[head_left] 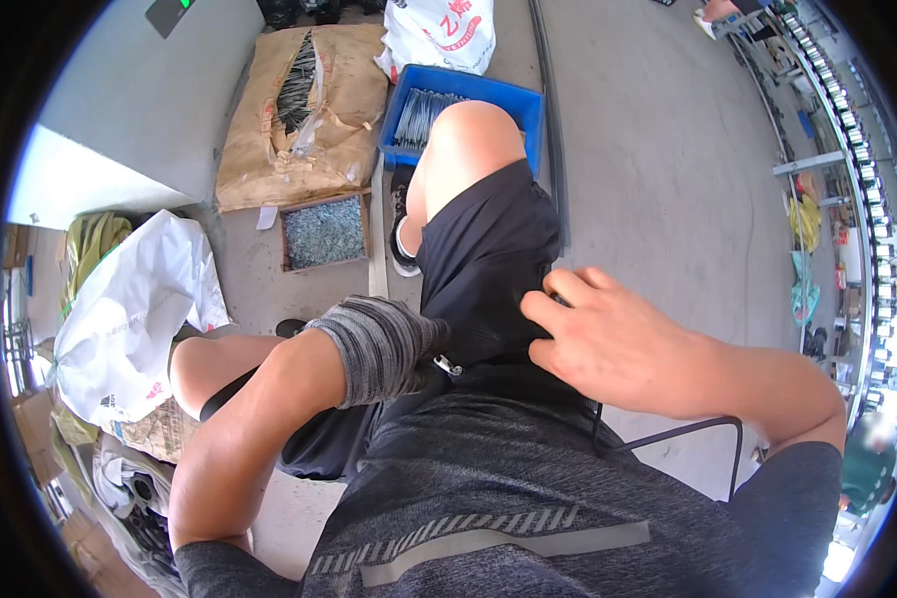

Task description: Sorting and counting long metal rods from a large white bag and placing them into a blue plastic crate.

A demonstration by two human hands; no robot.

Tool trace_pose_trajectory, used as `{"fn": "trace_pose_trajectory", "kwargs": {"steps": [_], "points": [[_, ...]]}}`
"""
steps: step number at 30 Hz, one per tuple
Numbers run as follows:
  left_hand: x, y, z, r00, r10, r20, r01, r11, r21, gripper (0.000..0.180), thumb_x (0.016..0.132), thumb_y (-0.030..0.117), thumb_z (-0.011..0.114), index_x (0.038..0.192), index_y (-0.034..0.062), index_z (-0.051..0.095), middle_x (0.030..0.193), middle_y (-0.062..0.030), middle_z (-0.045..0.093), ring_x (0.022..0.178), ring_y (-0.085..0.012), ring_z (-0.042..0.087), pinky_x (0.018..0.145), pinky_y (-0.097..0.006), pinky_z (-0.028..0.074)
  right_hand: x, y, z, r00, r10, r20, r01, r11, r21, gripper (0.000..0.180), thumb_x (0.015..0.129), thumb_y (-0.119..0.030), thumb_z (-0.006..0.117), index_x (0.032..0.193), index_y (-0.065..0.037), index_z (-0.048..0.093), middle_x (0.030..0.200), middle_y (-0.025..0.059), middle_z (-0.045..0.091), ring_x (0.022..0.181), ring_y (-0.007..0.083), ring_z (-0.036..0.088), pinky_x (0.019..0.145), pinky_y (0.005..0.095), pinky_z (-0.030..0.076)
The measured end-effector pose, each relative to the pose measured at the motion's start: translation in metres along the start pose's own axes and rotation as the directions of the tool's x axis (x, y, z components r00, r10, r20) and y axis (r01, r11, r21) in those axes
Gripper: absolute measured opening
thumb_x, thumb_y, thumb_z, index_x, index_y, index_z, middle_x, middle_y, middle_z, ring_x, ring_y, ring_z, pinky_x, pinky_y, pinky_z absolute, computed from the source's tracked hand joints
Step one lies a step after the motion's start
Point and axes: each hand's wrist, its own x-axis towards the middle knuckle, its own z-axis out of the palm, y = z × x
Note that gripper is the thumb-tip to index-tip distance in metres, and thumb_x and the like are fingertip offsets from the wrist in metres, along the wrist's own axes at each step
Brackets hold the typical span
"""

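Observation:
My left hand wears a grey striped knit glove and rests at my lap against the black shorts. Its fingers point inward and are mostly hidden, so their grip does not show. Just beside the fingertips lies a small shiny metal piece, too small to name. My right hand is bare, with fingers curled together at the right side of the shorts, where they appear to pinch the dark cloth.
Ahead of my knee stands a blue bin with long metal rods. Left of it lie a torn brown sack of metal parts and a shallow box of small metal pieces. White sacks sit at left; a conveyor line runs at right.

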Motion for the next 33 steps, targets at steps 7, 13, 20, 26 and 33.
{"fn": "trace_pose_trajectory", "kwargs": {"steps": [7,13,20,26,33], "points": [[-0.003,-0.008,0.009,0.996,-0.067,0.066,0.071,0.996,-0.050,0.026,0.088,0.029,0.065,0.101,0.0066,0.069,0.085,-0.0198,0.069,0.080,-0.0414,0.066,0.072,-0.046,0.053,0.061,-0.011,0.009,0.972,-0.167,-0.166,0.199,0.959,0.202,0.020,0.086,-0.018,0.062,0.077,-0.001,0.066,0.083,0.0127,0.062,0.084,0.0284,0.065,0.072,0.0376,0.055],[-0.004,-0.032,0.019,0.985,-0.168,-0.023,0.169,0.986,0.012,0.029,0.088,0.030,0.065,0.101,0.0053,0.069,0.088,-0.0207,0.070,0.084,-0.0421,0.066,0.075,-0.045,0.053,0.119,-0.018,0.031,0.967,-0.144,0.212,0.096,0.971,0.220,0.032,0.088,-0.030,0.070,0.086,0.002,0.069,0.081,0.0198,0.070,0.079,0.0370,0.070,0.068,0.0464,0.056],[-0.012,-0.029,0.017,0.986,-0.143,-0.083,0.138,0.988,-0.064,0.031,0.089,0.033,0.066,0.105,0.0071,0.069,0.092,-0.0207,0.070,0.088,-0.0409,0.067,0.078,-0.044,0.053,0.118,-0.012,0.018,0.962,-0.069,0.264,-0.052,0.903,0.427,0.014,0.082,-0.009,0.062,0.090,0.002,0.064,0.085,0.0204,0.070,0.086,0.0398,0.069,0.073,0.0483,0.055],[0.004,-0.027,0.018,0.999,-0.039,-0.025,0.031,0.962,-0.270,0.033,0.090,0.037,0.066,0.104,0.0074,0.070,0.093,-0.0197,0.070,0.087,-0.0401,0.066,0.079,-0.044,0.053,0.073,0.011,0.015,0.979,0.176,0.101,-0.197,0.709,0.677,0.019,0.079,-0.007,0.059,0.096,-0.002,0.054,0.081,0.0163,0.065,0.081,0.0358,0.066,0.070,0.0463,0.050],[0.041,0.004,0.008,0.995,0.100,-0.023,-0.103,0.980,-0.172,0.036,0.090,0.041,0.066,0.105,0.0076,0.071,0.090,-0.0196,0.069,0.086,-0.0397,0.066,0.077,-0.045,0.052,0.002,0.013,0.016,0.890,0.433,0.147,-0.384,0.533,0.754,0.014,0.084,-0.003,0.056,0.096,-0.003,0.050,0.059,0.0085,0.054,0.052,0.0214,0.051,0.053,0.0378,0.039]]}}
